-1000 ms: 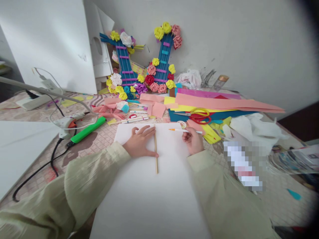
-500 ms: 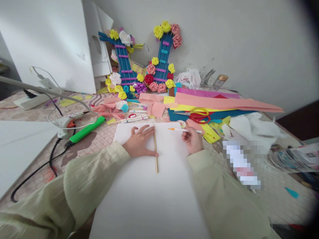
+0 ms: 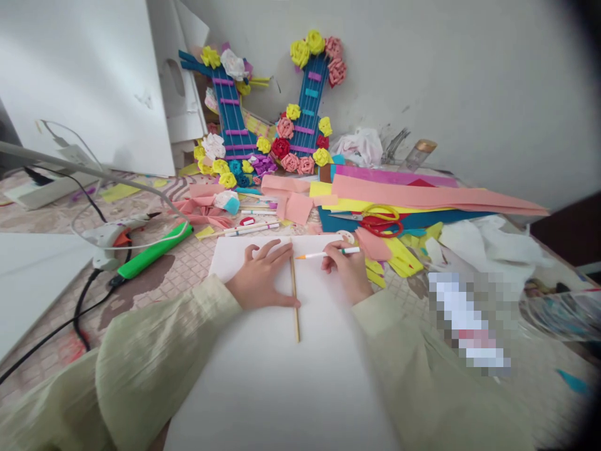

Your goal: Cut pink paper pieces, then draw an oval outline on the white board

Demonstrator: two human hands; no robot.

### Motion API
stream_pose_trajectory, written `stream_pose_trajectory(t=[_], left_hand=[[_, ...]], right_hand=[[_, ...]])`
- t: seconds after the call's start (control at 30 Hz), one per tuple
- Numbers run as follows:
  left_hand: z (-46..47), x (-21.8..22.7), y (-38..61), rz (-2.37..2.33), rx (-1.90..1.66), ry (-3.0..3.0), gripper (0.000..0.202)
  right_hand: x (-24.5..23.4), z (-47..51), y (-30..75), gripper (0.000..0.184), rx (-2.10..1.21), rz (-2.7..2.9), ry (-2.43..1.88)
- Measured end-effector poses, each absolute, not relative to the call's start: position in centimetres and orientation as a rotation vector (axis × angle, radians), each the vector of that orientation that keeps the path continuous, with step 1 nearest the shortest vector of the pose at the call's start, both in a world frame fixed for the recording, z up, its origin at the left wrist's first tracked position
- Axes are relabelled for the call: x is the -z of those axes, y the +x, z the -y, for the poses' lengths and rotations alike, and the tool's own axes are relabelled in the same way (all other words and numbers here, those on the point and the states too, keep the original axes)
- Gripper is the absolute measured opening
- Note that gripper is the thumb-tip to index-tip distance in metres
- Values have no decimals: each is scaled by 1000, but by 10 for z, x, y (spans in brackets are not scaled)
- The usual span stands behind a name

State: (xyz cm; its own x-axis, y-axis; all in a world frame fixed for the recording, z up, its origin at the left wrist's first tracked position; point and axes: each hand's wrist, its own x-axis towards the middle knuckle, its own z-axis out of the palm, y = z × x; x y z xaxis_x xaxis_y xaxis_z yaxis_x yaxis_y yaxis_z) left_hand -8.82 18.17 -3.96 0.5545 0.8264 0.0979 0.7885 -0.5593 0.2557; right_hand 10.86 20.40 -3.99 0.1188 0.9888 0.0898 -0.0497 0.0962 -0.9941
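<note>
Bearings are taken from the wooden stick (image 3: 295,297), with 12 o'clock pointing away from the person.

The stick lies flat on the white sheet (image 3: 282,394), running roughly from 12 to 6 o'clock, its upper end at or very near the sheet's far edge. The left hand (image 3: 260,279) sits on its 9 to 10 o'clock side. Its fingers are spread: the thumb tip bears on the stick below mid-length, and the forefinger tip is at the upper part.

The right hand (image 3: 348,270) is between 2 and 3 o'clock, its fingers pinching a white pencil (image 3: 317,255). The orange point is directed to 9 o'clock and stands just beside the stick; contact with the sheet cannot be determined.

On the surface (image 3: 216,254), scissors (image 3: 381,220) with red and yellow handles lie between 1 and 2 o'clock, on blue paper (image 3: 434,219). Folded salmon paper strips (image 3: 422,194) are at 2 o'clock. A white tool (image 3: 106,238) with a black cord, beside a green bar (image 3: 154,252), lies between 9 and 10 o'clock. Two blue guitar-shaped pieces trimmed with paper flowers stand at 11 o'clock (image 3: 230,119) and 12 o'clock (image 3: 310,97).
</note>
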Motion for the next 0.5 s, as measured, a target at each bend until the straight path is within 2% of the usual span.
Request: stream_pose_trajectory(t=[0.5], left_hand=[[-182, 38, -87, -1371, -260, 2581, 101]], right_hand=[[43, -203, 108, 12, -1045, 1205, -1221]])
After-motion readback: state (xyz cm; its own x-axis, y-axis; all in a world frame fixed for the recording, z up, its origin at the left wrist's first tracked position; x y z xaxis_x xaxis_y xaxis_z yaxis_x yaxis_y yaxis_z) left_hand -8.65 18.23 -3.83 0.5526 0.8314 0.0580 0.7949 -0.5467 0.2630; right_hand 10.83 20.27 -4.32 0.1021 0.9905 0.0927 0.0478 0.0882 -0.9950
